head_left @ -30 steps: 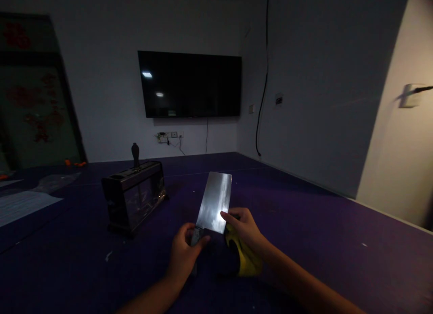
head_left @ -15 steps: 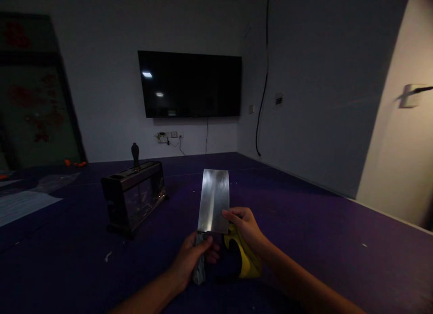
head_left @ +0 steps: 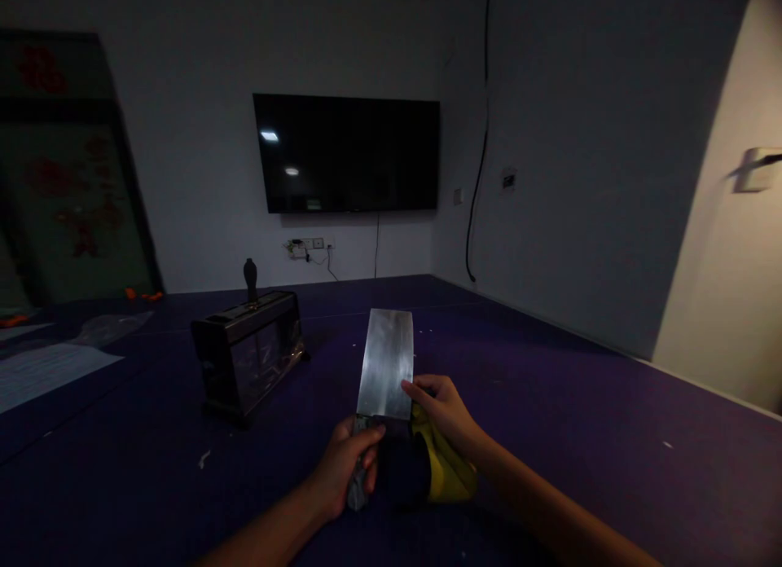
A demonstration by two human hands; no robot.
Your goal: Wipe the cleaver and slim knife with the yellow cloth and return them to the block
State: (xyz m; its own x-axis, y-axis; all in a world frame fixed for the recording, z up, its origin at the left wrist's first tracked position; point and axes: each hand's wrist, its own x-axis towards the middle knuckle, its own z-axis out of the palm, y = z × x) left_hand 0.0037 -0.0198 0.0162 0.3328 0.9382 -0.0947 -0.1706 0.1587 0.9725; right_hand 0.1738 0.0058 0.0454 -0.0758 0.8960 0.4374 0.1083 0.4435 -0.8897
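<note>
We have the cleaver [head_left: 384,363] in front of us, long axis near to far, its smooth rectangular steel blade pointing away. Our left hand [head_left: 343,468] is nearer the mottled grey handle, fingers wrapped round it. Our right hand [head_left: 443,406] lays its thumb over the blade's right edge; its other fingers are partly hidden, so we can't tell their grip. Below bunches soft yellow cloth [head_left: 450,469]; far left stands a boxy black knife block [head_left: 215,367].

Two hands were in view, one left hand [head_left: 349,467] and one right hand [head_left: 441,402]. There was one cleaver [head_left: 386,363], one yellow bundle [head_left: 450,471], one black rack [head_left: 213,371], one dark upright handle [head_left: 250,275], one television [head_left: 351,156], one thick hanging cable [head_left: 477,172], one door handle [head_left: 772,157] and at least one pale sheet [head_left: 54,371].
</note>
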